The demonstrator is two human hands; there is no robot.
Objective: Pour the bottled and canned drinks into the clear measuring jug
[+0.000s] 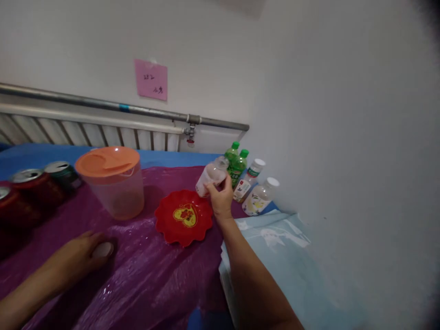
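My right hand (222, 198) is closed around a clear plastic bottle (207, 178) with a pale label. The bottle is tilted, its neck up and to the right, and no cap shows on it. It is just behind a red scalloped plate (168, 222) with a yellow printed design. Low on the left, my left hand (80, 252) has its fingers closed around a round whitish cap (103, 250), close to the purple cover (147, 279). Behind that hand stands a clear pitcher (120, 197) with an orange lid.
Right of the held bottle stand green-capped bottles (238, 167), a white-capped bottle (248, 181) and a wider bottle (260, 198). Several drink cans (37, 188) are at the left. A light blue folded stack (271, 256) lies at right, beside the wall. Pipes (144, 112) run behind.
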